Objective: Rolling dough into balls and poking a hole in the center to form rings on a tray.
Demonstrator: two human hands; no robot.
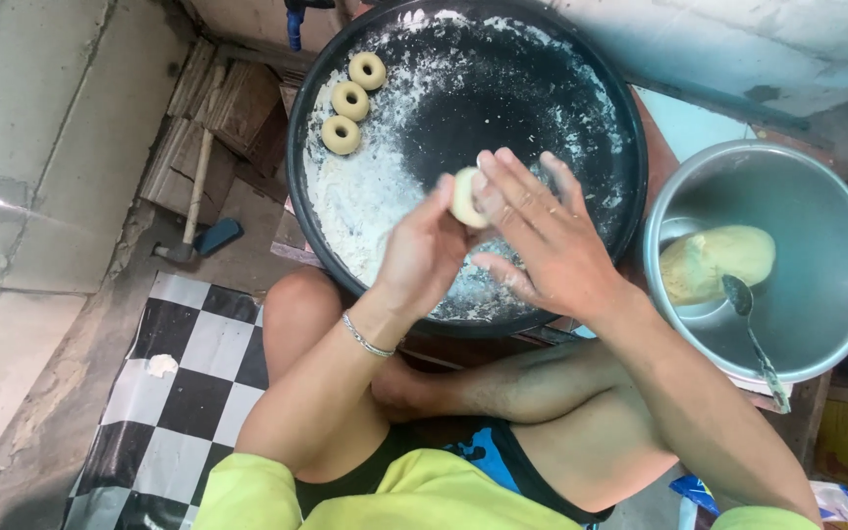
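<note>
A small pale piece of dough (465,196) sits between my two hands above a big round black pan (630,147) dusted with white flour. My left hand (422,253) cups the dough from the left. My right hand (540,234) presses on it from the right with fingers spread flat. Three ring-shaped dough pieces (350,100) lie in a row at the pan's upper left, on the flour.
A metal bowl (836,294) at the right holds a yellow lump of dough (716,263) and a spoon (750,329). A hammer (196,186) lies on the ground left of the pan. My bent legs rest over a black-and-white checked mat (179,393).
</note>
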